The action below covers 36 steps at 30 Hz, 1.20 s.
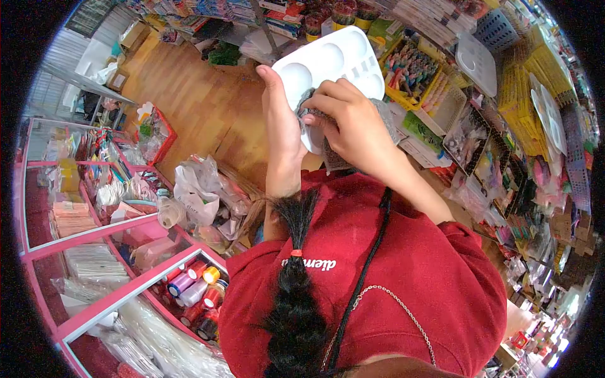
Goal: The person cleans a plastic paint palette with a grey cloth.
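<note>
A white plastic paint palette (328, 58) with round wells is held up in front of my chest. My left hand (282, 116) grips its left edge, with the thumb standing up along the rim. My right hand (346, 116) presses a bunched grey cloth (386, 120) against the palette's lower part, fingers curled into the fabric. More of the cloth hangs below and to the right of that hand. The lower edge of the palette is partly hidden by the cloth and my fingers.
On the left are pink-framed glass compartments (142, 277) with ribbon spools (189, 286) and packets. Plastic bags (198, 189) lie beside them on the wooden floor (189, 94). To the right, a yellow basket (413, 69), stacked yellow trays (523, 101) and another white palette (476, 63) crowd the shelves.
</note>
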Each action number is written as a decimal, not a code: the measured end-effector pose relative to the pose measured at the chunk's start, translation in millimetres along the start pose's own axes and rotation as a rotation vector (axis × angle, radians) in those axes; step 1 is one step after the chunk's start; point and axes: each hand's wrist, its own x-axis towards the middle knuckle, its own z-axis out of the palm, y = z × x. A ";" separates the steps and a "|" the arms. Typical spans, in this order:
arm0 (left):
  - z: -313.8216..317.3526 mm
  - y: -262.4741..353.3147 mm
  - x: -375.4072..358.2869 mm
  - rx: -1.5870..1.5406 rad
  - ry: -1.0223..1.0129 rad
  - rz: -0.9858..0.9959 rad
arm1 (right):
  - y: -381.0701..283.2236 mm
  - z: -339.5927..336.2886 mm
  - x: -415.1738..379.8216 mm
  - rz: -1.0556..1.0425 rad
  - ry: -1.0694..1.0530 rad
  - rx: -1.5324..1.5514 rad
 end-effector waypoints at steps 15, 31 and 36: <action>-23.6 -1.1 26.0 -0.308 0.055 0.107 | 27.6 15.9 -20.0 -0.206 0.057 -0.009; -11.4 -15.2 30.6 -0.340 -0.264 0.079 | 47.6 2.2 -15.0 -0.410 0.043 -0.326; -10.7 -22.6 34.4 -0.150 -0.124 -0.026 | 59.5 -3.8 -4.8 -0.522 0.059 -0.199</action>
